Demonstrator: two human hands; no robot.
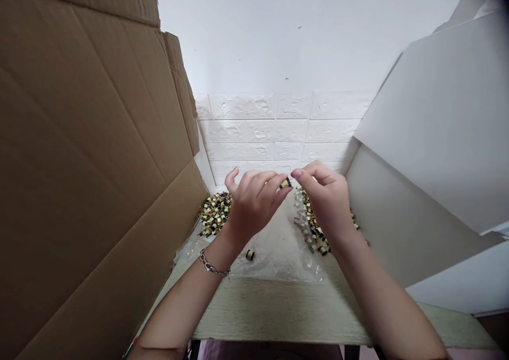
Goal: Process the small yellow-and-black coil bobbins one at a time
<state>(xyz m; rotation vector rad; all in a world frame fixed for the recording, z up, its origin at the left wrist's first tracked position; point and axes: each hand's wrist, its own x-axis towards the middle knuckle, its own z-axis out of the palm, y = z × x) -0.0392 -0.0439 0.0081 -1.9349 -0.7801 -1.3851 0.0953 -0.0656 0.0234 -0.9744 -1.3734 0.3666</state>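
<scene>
Between the thumb and index finger of my left hand [254, 198] is a small transformer [284, 183], with a yellow-wrapped middle, black ends and thin metal pins pointing right. My right hand [324, 193] is closed in a pinch just beside those pins. Whatever its fingertips hold, if anything, is too small to make out. Behind my left hand lies a heap of similar transformers [214, 211]. A second heap [314, 225] is partly hidden by my right hand and forearm. One loose transformer [250, 255] lies apart, near the front.
Clear plastic sheeting [278, 248] covers part of the pale wooden table [278, 309]. A tall cardboard panel [91, 153] walls the left side, white panels [433, 137] stand on the right. White brick-patterned wall [258, 119] rises behind.
</scene>
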